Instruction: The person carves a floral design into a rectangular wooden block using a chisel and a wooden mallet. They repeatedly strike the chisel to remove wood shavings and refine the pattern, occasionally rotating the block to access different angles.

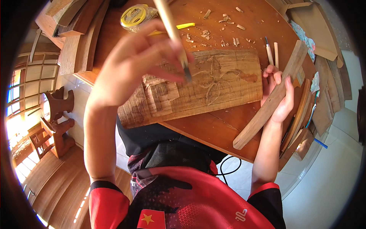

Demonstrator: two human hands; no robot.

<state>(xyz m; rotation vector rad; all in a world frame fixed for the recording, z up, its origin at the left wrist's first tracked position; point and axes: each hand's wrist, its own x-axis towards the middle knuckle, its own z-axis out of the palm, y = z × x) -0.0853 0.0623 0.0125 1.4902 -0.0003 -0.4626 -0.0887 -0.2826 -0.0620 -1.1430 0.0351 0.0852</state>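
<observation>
My left hand (141, 61) is raised over the carved board, closed on a pale wooden-handled tool (167, 21) that points down, its dark tip near the board; fingers and tool are motion-blurred. The board (236, 87) lies tilted across the table's near edge, with a carved four-petal flower at its middle and cut grooves at its left part. My right hand (282, 95) grips a long narrow wooden batten (251, 129), held diagonally just right of the board. Two light-handled tools (269, 53) lie behind that hand.
The wooden table (213, 122) holds scattered shavings (225, 18), a yellow tape measure (135, 16) and a yellow strip (185, 26). Planks are stacked at upper left (82, 49) and along the right (326, 91), with a crumpled cloth (305, 38). Carved wooden furniture (55, 133) stands at left. A black cable (228, 171) hangs below.
</observation>
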